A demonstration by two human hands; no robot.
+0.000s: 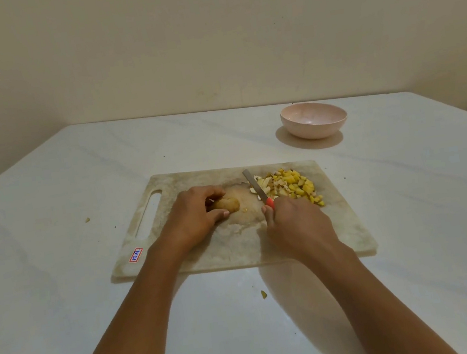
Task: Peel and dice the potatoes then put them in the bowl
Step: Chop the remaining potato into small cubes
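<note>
Lying on the white table [57,263], the cutting board [237,252] holds everything, with the empty pink bowl [315,129] far right of it. The left hand [195,213] curls its fingers [211,189] round a potato [228,204] mid-board. The right hand [296,222] grips the knife [255,187], blade beside the diced pile [297,187]. Best to tuck fingertips back, slice evenly, then cross-cut.

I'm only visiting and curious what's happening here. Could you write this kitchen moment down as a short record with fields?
left hand: holds a potato down on the cutting board
right hand: grips a red-handled knife, blade pointing away
diced potato: heaped on the board's far right, beside the blade
bowl: pink, looks empty, on the table beyond the board
stage: dicing under way, nothing in the bowl yet
</note>
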